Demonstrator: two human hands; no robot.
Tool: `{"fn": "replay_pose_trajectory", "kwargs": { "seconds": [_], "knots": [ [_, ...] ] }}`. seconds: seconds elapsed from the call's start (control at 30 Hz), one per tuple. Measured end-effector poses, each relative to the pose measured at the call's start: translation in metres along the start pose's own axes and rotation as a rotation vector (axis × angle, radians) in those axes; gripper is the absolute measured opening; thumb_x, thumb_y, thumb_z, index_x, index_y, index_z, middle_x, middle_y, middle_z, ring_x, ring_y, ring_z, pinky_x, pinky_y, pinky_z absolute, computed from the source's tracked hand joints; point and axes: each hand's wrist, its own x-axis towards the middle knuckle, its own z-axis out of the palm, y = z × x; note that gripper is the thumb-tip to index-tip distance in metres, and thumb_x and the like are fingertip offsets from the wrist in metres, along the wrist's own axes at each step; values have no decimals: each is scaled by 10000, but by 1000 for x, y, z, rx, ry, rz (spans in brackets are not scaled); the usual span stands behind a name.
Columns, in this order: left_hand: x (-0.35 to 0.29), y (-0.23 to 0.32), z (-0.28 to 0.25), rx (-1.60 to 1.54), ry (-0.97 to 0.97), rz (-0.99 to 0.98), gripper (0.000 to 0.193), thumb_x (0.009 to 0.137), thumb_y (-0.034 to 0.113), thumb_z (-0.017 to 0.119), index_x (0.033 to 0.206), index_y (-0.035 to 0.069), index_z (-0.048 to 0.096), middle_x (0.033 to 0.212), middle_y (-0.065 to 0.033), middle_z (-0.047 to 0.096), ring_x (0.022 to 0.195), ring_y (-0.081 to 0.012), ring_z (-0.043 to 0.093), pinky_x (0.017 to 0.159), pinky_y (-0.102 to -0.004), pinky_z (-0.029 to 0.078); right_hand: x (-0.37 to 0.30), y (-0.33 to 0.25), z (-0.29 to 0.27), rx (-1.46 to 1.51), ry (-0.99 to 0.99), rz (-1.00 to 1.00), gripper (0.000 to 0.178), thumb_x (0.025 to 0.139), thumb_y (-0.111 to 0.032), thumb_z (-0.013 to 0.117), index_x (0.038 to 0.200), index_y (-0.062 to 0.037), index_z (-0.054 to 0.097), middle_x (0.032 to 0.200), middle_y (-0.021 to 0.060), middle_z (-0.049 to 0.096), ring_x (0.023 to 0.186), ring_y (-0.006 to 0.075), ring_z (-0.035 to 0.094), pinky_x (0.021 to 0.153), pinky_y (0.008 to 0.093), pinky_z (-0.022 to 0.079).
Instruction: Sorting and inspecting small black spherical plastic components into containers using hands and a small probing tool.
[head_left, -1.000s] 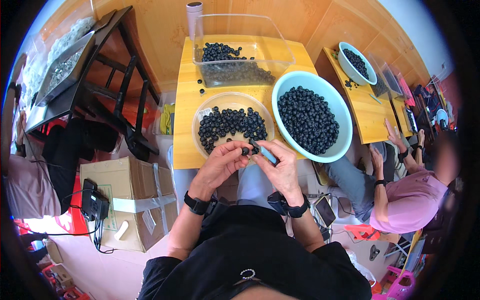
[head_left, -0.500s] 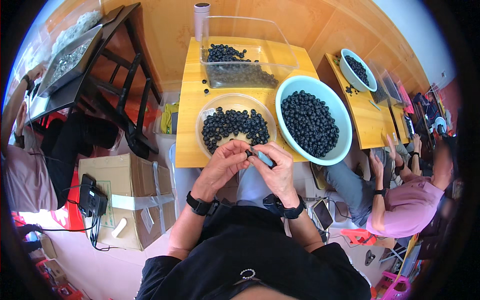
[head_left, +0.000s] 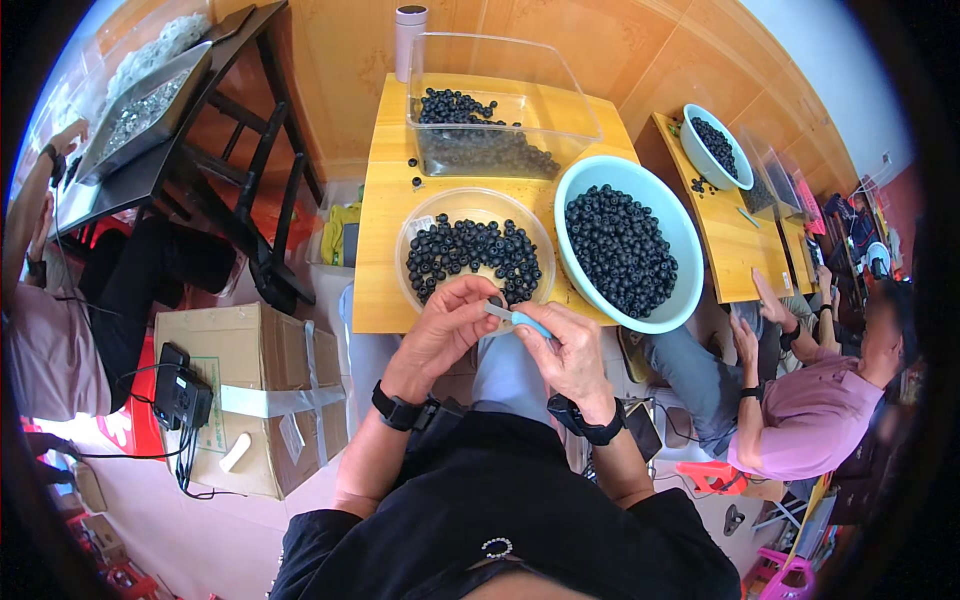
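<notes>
Over the near edge of the table, my left hand (head_left: 447, 322) pinches a small round black part (head_left: 495, 300) between thumb and fingertips. My right hand (head_left: 572, 352) is wrapped round the light blue handle of a small knife (head_left: 528, 322). Its short metal blade points left and lies at the black part; whether it touches cannot be made out. Just beyond my hands, a shallow round clear tray (head_left: 404, 262) holds many loose black parts with holes. To its right, a large light blue basin (head_left: 692, 262) is heaped with the same kind of parts.
A clear plastic bin (head_left: 588, 130) with more black parts stands behind the tray, a lilac bottle (head_left: 409, 45) beside it. Several people sit nearby, one in pink (head_left: 800, 410) at another table (head_left: 745, 245). A cardboard box (head_left: 270, 380) stands on the floor at my left.
My right hand has moved slightly right and down. The knife has turned, so its blade and handle now show more plainly. My left hand still pinches the black part.
</notes>
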Motion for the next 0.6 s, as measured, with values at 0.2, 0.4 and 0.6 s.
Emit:
{"fn": "replay_pose_trajectory", "kwargs": {
  "seconds": [0.2,0.4,0.6],
  "knots": [
    [-1,0,0,-5,19,-13,152,850,35,610,996,33,570,964,-71,625,827,-115,619,751,-227,526,1,-2,1,-46,-17,2,195,801,-167,666,935,-26,658,698,100,612,523,216,595,477,315,446],
    [-3,-1,1,0,68,-10,179,824,32,635,981,18,549,928,-108,613,795,-128,617,714,-218,530,0,-1,2,-66,-9,-15,199,802,-170,666,940,-28,658,676,93,596,515,209,591,469,311,443],
    [-5,3,3,-8,60,-8,104,839,31,624,934,20,583,908,-89,640,754,-117,616,701,-234,518,-1,3,4,-70,8,21,201,812,-159,651,945,-8,658,736,119,637,547,235,607,497,321,459]
  ]
}}
